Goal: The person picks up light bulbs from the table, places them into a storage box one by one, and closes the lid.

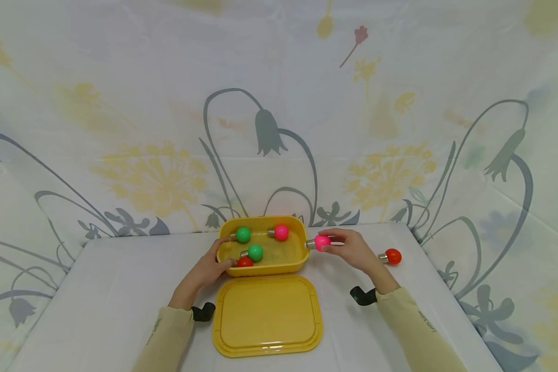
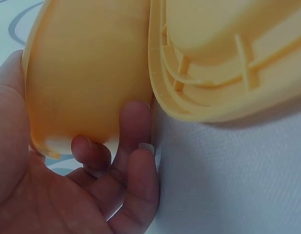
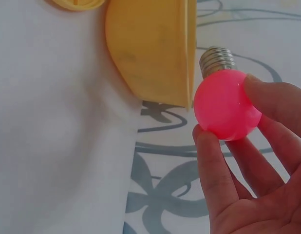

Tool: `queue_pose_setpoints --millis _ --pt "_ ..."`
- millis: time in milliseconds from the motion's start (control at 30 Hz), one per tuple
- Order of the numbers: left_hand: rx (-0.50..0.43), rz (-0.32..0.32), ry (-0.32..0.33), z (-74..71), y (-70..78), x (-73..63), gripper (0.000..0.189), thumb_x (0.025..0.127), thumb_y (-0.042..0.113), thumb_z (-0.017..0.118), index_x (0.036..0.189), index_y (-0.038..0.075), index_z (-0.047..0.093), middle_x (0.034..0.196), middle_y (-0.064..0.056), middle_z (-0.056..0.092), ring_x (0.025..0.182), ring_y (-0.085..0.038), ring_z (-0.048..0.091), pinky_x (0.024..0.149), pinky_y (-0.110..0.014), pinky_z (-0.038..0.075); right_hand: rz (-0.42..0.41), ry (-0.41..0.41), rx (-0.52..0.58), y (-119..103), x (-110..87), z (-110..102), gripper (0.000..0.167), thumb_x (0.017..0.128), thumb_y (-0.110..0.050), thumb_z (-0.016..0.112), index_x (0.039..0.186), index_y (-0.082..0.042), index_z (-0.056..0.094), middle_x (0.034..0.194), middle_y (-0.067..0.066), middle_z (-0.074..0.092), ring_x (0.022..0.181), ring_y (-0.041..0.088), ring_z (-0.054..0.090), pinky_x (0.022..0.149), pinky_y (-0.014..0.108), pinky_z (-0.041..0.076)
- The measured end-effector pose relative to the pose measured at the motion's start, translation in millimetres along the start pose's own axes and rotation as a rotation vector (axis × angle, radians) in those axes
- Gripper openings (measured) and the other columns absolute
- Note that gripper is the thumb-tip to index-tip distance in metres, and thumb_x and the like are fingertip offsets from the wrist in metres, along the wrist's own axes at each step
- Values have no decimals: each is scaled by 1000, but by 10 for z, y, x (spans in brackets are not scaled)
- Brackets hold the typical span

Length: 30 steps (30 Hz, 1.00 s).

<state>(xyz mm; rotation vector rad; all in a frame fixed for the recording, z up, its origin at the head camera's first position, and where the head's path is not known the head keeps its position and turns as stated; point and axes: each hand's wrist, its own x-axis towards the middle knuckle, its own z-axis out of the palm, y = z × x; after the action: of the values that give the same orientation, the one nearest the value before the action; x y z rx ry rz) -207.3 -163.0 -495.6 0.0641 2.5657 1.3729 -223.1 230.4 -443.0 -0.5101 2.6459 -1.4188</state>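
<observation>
My right hand point(image 1: 352, 250) pinches a pink light bulb point(image 3: 227, 105) by its round globe, its metal screw base pointing left over the right rim of a yellow plastic box point(image 1: 279, 269). On the box's left end my left hand point(image 1: 208, 267) grips the wall, thumb over the rim and fingers against the outside point(image 2: 87, 73). Inside the box lie another pink bulb point(image 1: 281, 232), two green bulbs, one at the back point(image 1: 243, 234) and one nearer the front point(image 1: 255, 252), and a red bulb point(image 1: 245, 262) partly hidden by the front wall.
A yellow lid point(image 1: 267, 316) lies flat just in front of the box. Off to the right, a red bulb point(image 1: 393, 256) rests on the white-covered table point(image 1: 130, 289). Behind stands a flower-patterned cloth point(image 1: 279, 170). A black wrist-camera mount point(image 1: 363, 296) sticks out from the right wrist.
</observation>
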Motion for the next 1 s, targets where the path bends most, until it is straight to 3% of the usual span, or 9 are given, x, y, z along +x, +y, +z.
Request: queue_pose_setpoints --millis 467,700,1000 --pt "-4 -15 -2 4 36 -15 63 96 26 64 150 18 32 127 -22 52 99 -32 55 76 -35 46 -69 -7 10 -74 99 108 39 88 -16 78 124 -4 68 118 11 68 110 32 63 92 46 51" --pt "1 -12 -4 -8 32 -26 62 96 26 64 150 18 32 132 -24 50 105 -35 52 81 -39 45 -88 -13 34 -52 154 197 40 88 -14 77 125 -3 68 119 10 68 109 29 64 91 42 52" --pt "-10 -7 -7 -5 33 -24 63 96 25 64 150 17 32 126 -22 52 100 -32 54 77 -36 45 -86 -7 40 -71 218 303 36 87 -15 77 121 -5 70 120 11 68 108 31 64 87 39 54"
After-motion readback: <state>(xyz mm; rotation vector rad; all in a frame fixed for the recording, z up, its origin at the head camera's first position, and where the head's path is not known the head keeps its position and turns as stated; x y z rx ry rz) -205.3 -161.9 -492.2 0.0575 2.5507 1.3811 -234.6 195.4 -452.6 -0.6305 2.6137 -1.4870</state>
